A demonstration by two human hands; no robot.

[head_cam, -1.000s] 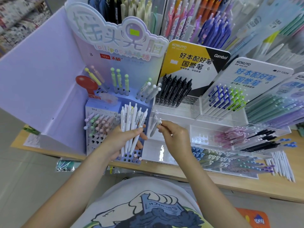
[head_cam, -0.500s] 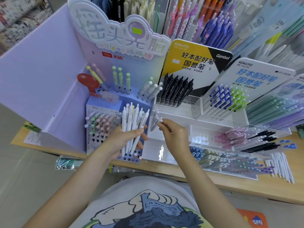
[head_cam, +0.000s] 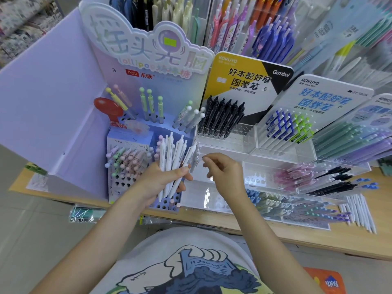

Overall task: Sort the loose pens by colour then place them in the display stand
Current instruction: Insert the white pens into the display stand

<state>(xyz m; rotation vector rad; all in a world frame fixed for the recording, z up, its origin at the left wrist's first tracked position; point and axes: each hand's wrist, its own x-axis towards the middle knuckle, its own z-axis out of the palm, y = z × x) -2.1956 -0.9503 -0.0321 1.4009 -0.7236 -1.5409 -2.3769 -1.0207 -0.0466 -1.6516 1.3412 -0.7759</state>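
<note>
My left hand (head_cam: 158, 180) grips a bundle of several white pens (head_cam: 172, 158), tips down, in front of the lilac lollipop-pen stand (head_cam: 127, 143). My right hand (head_cam: 224, 177) hovers just right of the bundle with fingers loosely curled and nothing visible between them. Its fingertips sit beside a pale pen (head_cam: 196, 154) that stands at the left edge of the clear acrylic display stand (head_cam: 224, 145). More loose white pens (head_cam: 358, 211) lie on the wooden counter at the far right.
The clear stand holds black pens (head_cam: 222, 117), blue and green clip pens (head_cam: 288, 128), and pink and black pens (head_cam: 314, 177) lower down. Pastel pens (head_cam: 297, 211) fill the front tray. A lilac board (head_cam: 48, 102) walls off the left. The wooden counter edge (head_cam: 275, 232) runs in front.
My right hand pinched a pale pen at the clear stand's left edge; now it has let go and drawn slightly back to the right. My left hand's bundle stayed put.
</note>
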